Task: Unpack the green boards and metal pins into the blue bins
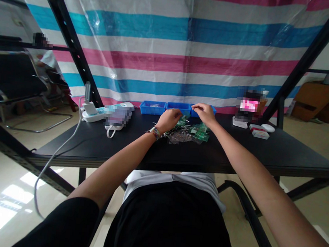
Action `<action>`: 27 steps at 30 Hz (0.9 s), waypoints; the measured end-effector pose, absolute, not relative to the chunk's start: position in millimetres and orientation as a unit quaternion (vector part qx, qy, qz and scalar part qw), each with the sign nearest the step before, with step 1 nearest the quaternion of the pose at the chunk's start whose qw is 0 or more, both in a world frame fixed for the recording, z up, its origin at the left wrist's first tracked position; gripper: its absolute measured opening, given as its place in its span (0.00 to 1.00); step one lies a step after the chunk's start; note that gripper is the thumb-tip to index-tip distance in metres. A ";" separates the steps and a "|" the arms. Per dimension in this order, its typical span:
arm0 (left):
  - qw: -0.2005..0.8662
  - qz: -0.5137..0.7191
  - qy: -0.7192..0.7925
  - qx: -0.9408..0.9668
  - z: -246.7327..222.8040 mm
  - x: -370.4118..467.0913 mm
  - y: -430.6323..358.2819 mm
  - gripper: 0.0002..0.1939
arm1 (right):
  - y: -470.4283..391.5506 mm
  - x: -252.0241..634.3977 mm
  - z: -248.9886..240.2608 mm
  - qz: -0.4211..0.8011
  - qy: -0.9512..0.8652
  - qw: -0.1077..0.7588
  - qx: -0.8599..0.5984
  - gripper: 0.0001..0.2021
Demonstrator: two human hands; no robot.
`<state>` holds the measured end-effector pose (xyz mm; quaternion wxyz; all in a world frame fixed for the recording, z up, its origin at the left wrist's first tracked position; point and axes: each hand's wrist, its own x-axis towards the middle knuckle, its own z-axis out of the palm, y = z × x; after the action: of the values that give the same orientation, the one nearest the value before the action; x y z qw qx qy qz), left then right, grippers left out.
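My left hand (169, 119) is curled with the fingertips together, over the left side of a pile of small parts (182, 135). Whatever it may hold is hidden. My right hand (204, 113) is at the front of the right blue bin (213, 110), thumb and fingers drawn together; I cannot make out anything between them. The pile mixes thin metallic pieces, clear plastic and flat green pieces (201, 133). Behind my hands stand the middle blue bin (178, 105) and the left blue bin (152, 110), which has some pale content.
Left on the black table (98, 144) lie a white power strip (94, 113) with a cable (64, 141) and a blurred pouch-like item (117, 118). At right are a small box (259, 131) and a white rounded object (268, 128). A striped sheet (159, 61) hangs behind.
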<state>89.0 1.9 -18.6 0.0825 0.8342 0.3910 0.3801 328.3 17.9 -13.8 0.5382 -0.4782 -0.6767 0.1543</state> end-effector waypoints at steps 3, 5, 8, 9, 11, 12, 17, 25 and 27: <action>0.170 0.456 0.401 0.776 -19.5 91.1 9.4 0.10 | 11.5 317.8 -9.0 0.300 -0.628 0.568 -0.439 0.11; 0.238 0.496 0.388 0.740 -19.4 93.0 14.2 0.10 | 4.6 312.1 -5.2 0.376 -0.598 0.576 -0.411 0.13; 0.329 0.530 0.352 0.698 -17.2 95.3 16.1 0.10 | -6.4 305.5 -1.1 0.454 -0.568 0.566 -0.389 0.15; 0.351 0.532 0.343 0.690 -16.0 95.7 15.0 0.11 | -9.4 303.9 -0.6 0.469 -0.564 0.557 -0.390 0.15; 0.381 0.526 0.336 0.682 -13.3 95.9 10.6 0.12 | -13.5 301.2 -0.8 0.478 -0.562 0.544 -0.400 0.14; 0.388 0.522 0.337 0.680 -12.0 95.8 8.0 0.13 | -14.5 300.0 -1.4 0.475 -0.563 0.541 -0.405 0.14; 0.381 0.546 0.362 0.653 -8.5 96.6 0.2 0.11 | -13.1 295.3 -5.7 0.438 -0.585 0.553 -0.400 0.15; 0.477 0.469 0.394 0.631 -8.1 99.8 -1.0 0.33 | -12.1 299.1 -7.8 0.331 -0.650 0.583 -0.359 0.15; 0.493 0.465 0.387 0.625 -7.4 99.3 -3.1 0.29 | -11.3 299.6 -9.2 0.320 -0.663 0.577 -0.355 0.12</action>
<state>99.3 -3.1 -7.4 0.4927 0.6253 0.3874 0.4650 299.6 -11.3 -9.2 0.5765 -0.3553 -0.6626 0.3199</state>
